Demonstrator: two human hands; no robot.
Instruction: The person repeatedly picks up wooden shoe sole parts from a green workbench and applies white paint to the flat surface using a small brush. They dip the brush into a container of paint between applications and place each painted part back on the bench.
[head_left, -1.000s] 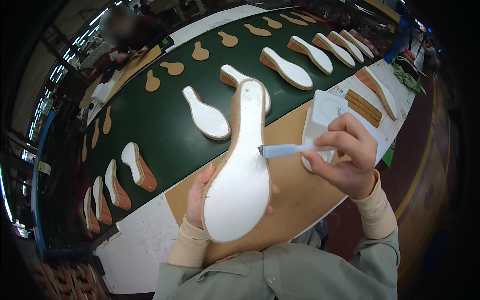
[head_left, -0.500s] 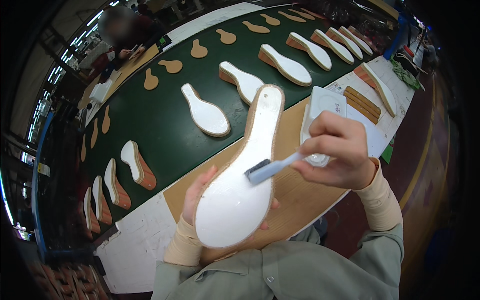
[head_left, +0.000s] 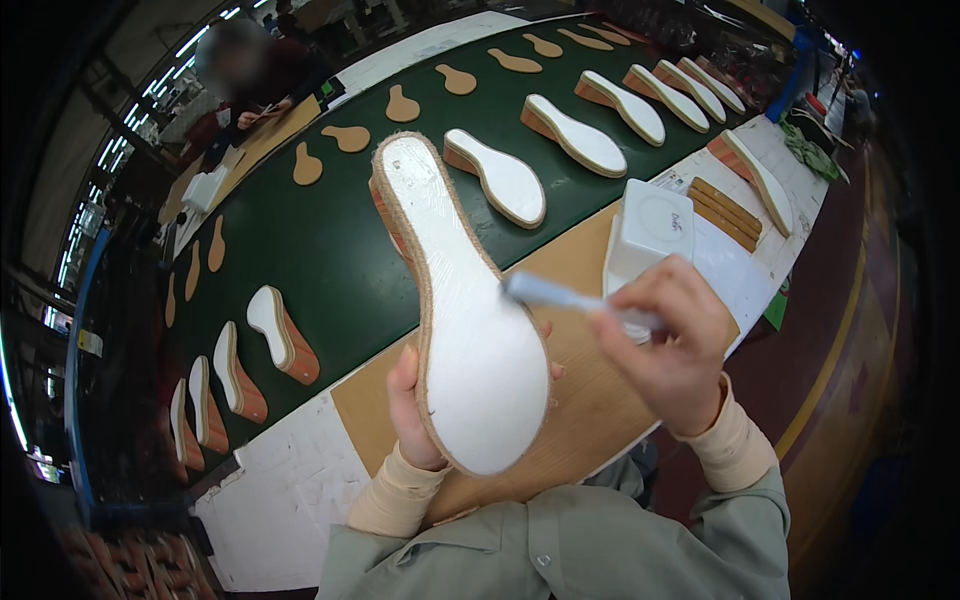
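A wedge shoe sole [head_left: 470,350] with a white top and a rough brown rim is held up before me, its narrow end pointing away and slightly left. My left hand [head_left: 412,415] grips its broad end from below, with fingertips showing past both edges. In my right hand [head_left: 675,345] is a small brush [head_left: 548,291] with a pale blue-grey handle. The brush head, blurred, is at the right edge of the sole's middle; whether it touches cannot be made out. Just beyond this hand stands a white plastic tub [head_left: 655,228].
Several white-topped wedge soles [head_left: 575,138] and flat tan pieces [head_left: 403,104] lie along a green conveyor belt [head_left: 290,235]. A brown board [head_left: 590,390] covers the near edge. Brown sticks [head_left: 722,213] lie right of the tub. Across the belt sits another person [head_left: 265,75].
The sole's narrow end has swung left, covering a sole on the belt. The brush has moved from the white middle up to the right edge. My right hand has shifted slightly lower.
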